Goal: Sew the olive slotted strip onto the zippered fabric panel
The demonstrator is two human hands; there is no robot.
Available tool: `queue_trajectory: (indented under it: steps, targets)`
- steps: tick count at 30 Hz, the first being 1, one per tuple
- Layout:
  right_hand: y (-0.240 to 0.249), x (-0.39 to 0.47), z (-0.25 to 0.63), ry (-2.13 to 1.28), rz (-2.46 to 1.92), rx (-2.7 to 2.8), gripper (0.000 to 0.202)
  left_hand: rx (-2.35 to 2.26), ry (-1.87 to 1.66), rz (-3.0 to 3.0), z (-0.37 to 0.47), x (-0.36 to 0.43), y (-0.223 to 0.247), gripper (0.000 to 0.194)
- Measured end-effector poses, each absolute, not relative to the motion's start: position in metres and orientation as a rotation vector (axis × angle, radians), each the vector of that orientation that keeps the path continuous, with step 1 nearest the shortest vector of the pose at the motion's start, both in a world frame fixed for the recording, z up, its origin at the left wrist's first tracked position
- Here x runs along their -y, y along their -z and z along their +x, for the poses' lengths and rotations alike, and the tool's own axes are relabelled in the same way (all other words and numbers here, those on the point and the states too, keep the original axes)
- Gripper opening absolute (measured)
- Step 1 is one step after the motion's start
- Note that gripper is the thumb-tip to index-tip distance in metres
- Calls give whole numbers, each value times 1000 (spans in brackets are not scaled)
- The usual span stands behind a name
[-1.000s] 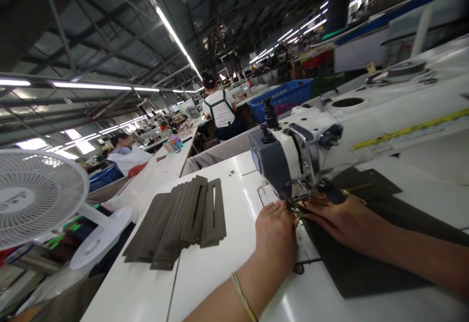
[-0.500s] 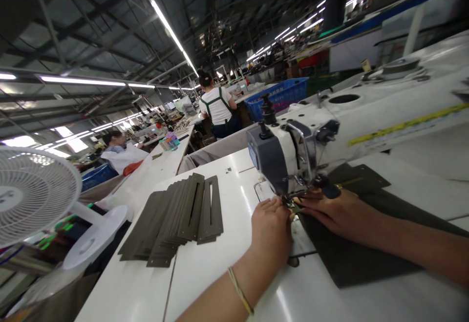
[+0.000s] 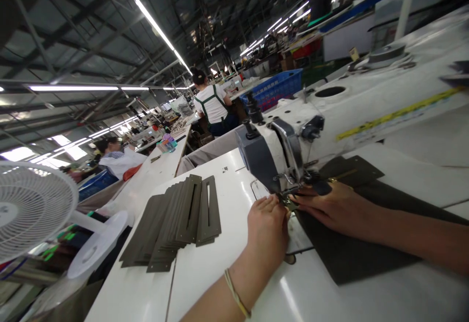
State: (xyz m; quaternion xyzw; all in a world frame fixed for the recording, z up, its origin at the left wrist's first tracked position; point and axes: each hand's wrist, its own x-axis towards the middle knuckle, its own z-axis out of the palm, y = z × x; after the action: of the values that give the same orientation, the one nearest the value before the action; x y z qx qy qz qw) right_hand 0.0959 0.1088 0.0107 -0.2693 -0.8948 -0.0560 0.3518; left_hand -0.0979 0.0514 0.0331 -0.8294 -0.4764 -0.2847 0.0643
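A white sewing machine (image 3: pixel 330 112) stands on the white table (image 3: pixel 227 273), its grey head end over the needle. A dark olive fabric piece (image 3: pixel 351 253) lies under the needle area. My left hand (image 3: pixel 266 229) rests just left of the presser foot, fingertips pinching the fabric's edge. Flat on the fabric, right of the needle, lies my right hand (image 3: pixel 335 207), fingers pointing at the foot. The needle itself is hidden behind the machine head and my fingers.
A fanned stack of dark slotted pieces (image 3: pixel 176 222) lies on the table to the left. A white desk fan (image 3: pixel 32 209) stands at the far left edge. Blue basket (image 3: pixel 274 90) behind the machine. Two other people sit at benches further back.
The view has shifted slightly, moving everything a little left and up in frame. Both hands stay at the presser foot on the fabric.
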Motion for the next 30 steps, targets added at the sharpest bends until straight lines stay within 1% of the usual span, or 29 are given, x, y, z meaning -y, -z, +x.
queue_trajectory:
  steps: [6,11,14,16,17,20,22,24,26,28,30]
  targets:
    - [-17,-103,97,211,-646,2294,27,1388,917,-2520,-97,-47,-33,14]
    - [-19,-102,93,221,-702,2279,25,1451,905,-2517,-98,-47,-32,14]
    - [-9,-105,92,278,-765,2271,24,1510,906,-2495,-100,-47,-31,17]
    - [2,-104,94,297,-819,2275,36,1596,843,-2397,-100,-42,-31,17]
    - [8,-102,98,296,-838,2280,43,1649,779,-2334,-99,-39,-31,20]
    - [22,-83,113,297,-884,2295,62,1749,553,-2270,-92,-21,-33,39]
    - [26,-61,124,341,-909,2280,75,1754,513,-2377,-84,-6,-35,45]
    - [26,-36,131,381,-929,2267,83,1779,610,-2494,-74,9,-38,46]
    - [25,-12,133,398,-923,2256,86,1920,832,-2511,-64,22,-41,42]
    - [28,8,129,374,-879,2262,85,2211,1144,-2403,-55,35,-44,27]
    - [36,21,122,281,-814,2247,83,2549,1521,-2204,-52,46,-45,12]
